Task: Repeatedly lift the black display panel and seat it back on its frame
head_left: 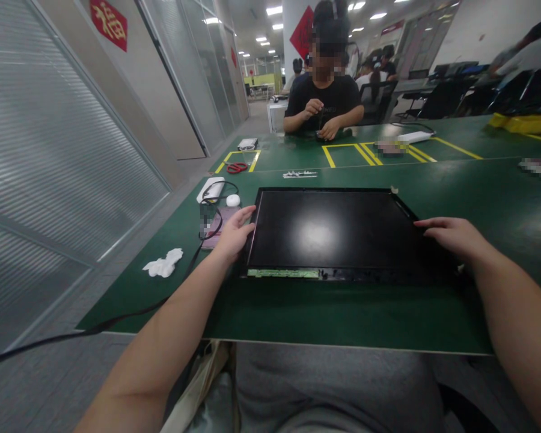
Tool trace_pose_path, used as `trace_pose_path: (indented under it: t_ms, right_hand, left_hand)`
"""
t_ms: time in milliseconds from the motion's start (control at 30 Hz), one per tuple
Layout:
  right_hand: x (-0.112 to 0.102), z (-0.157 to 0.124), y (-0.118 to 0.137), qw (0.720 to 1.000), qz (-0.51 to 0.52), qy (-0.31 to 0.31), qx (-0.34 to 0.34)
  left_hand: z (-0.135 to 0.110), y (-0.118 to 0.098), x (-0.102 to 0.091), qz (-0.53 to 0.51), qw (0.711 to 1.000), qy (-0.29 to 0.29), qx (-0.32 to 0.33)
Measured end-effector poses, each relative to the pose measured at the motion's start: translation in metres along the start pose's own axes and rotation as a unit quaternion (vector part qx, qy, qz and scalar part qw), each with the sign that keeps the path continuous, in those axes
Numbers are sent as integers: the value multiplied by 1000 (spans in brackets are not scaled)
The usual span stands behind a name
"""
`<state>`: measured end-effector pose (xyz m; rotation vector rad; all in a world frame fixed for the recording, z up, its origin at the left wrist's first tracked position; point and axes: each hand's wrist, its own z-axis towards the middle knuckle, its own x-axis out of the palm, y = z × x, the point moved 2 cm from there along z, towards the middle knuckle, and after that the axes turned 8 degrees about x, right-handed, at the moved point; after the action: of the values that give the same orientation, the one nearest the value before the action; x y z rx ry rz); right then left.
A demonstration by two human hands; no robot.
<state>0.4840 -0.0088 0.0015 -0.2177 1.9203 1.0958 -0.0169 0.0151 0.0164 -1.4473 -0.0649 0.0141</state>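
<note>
A black flat screen panel (pixel 333 234) lies face up on the green table (pixel 324 313) in front of me, with a strip of green circuit board showing along its near edge. My left hand (pixel 235 231) grips the panel's left edge, fingers curled over the frame. My right hand (pixel 453 236) rests on the panel's right edge, fingers stretched along it and pressed against the frame.
Left of the panel lie a crumpled white cloth (pixel 163 264), a white power strip (pixel 210 189), a small white puck (pixel 233 200) and a black cable (pixel 117 316) running off the table. Red scissors (pixel 237 168) sit farther back. A person in black (pixel 323 99) works across the table.
</note>
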Motion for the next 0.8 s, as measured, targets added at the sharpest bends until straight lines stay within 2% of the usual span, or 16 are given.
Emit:
trace_pose_path:
  t_ms: [233, 433, 633, 800]
  right_hand:
    - [-1, -3, 2, 1000, 3, -3, 0]
    - [1, 1, 0, 1000, 10, 2, -3]
    - [1, -2, 1, 1000, -2, 1, 4]
    - [2, 4, -3, 1000, -11, 1, -16]
  left_hand:
    - [-2, -1, 3, -41, 992, -89, -73]
    - [-5, -5, 8, -61, 983, -101, -138]
    - [-6, -6, 12, -84, 978, -118, -153]
    - [-6, -4, 13, -111, 974, -114, -162]
